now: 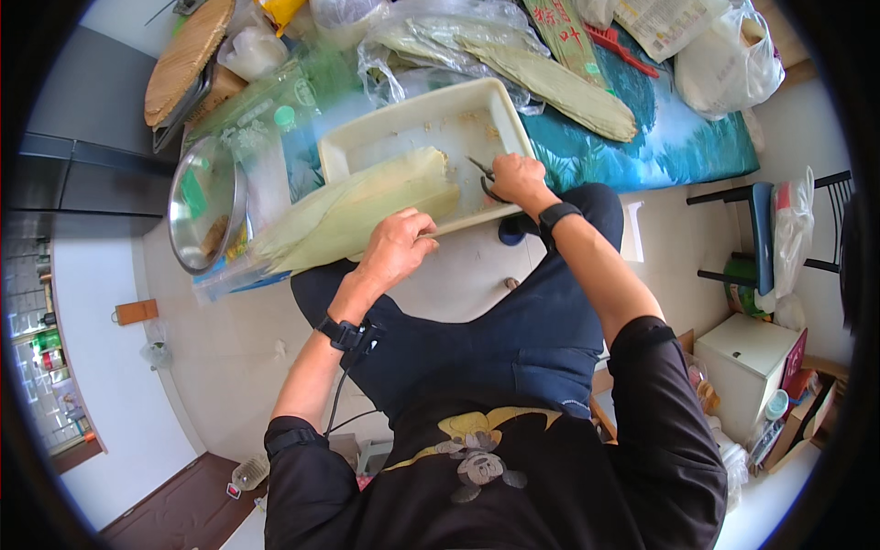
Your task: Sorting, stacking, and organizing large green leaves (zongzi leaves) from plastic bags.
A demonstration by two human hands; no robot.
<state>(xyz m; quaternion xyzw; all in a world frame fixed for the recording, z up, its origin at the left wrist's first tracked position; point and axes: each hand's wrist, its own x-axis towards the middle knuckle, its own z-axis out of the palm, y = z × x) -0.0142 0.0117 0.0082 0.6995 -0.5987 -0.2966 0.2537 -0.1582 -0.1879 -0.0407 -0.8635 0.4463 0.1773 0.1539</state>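
Observation:
A stack of broad, pale green bamboo leaves [357,199] lies slantwise across the near left part of a cream plastic tray [418,98]. Its cut ends point right, while the narrower ends reach past the tray's left side. My left hand [402,247], fingers curled, is at the near edge of the leaves; whether it grips them is hidden. Small dark-handled scissors [487,180] are held in my right hand [517,180] above the tray's right end, blades pointing left. Brown scraps [490,130] dot the tray's bottom.
A metal bowl [242,199] stands left of the tray. Beyond the tray lie more leaves [570,96], clear plastic bags [447,41] and a red brush [622,51]. A tied white bag [729,72] sits far right. A green-capped bottle [285,117] is by the tray's left side.

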